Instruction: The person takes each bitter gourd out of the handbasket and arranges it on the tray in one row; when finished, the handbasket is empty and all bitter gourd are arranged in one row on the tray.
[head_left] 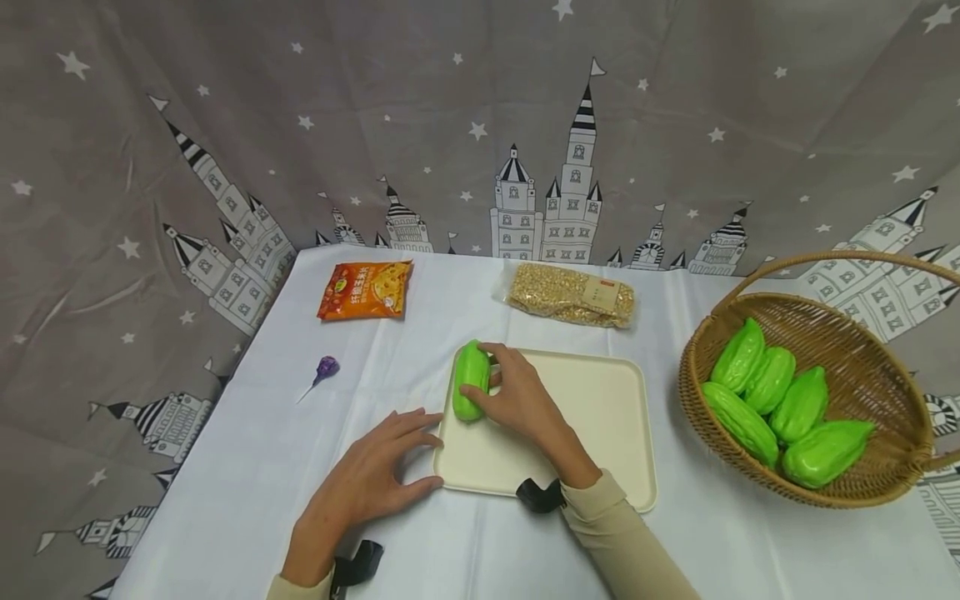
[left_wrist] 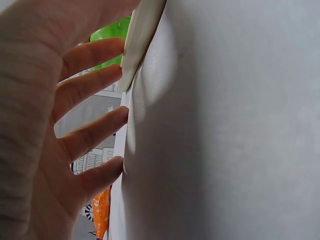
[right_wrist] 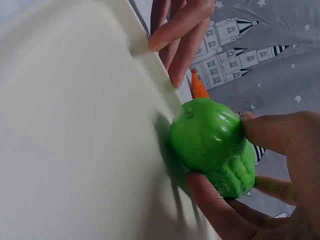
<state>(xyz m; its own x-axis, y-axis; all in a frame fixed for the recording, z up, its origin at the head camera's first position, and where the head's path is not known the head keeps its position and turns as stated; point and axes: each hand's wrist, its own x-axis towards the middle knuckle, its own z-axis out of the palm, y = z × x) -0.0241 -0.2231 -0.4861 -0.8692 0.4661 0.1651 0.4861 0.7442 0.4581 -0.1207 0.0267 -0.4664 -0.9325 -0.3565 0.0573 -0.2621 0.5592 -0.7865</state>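
Simultaneously, a green gourd (head_left: 470, 367) is gripped by the right hand (head_left: 521, 400) inside the left rim of a cream tray (head_left: 585, 425), touched by the spread left hand (head_left: 371, 475).

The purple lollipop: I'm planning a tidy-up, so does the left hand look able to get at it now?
Probably yes: the left hand holds nothing, and only white cloth shows between it and the purple lollipop.

Chinese characters (head_left: 369, 286), not surely legible, on the orange packet (head_left: 365, 292); bag label (head_left: 601, 293) illegible.
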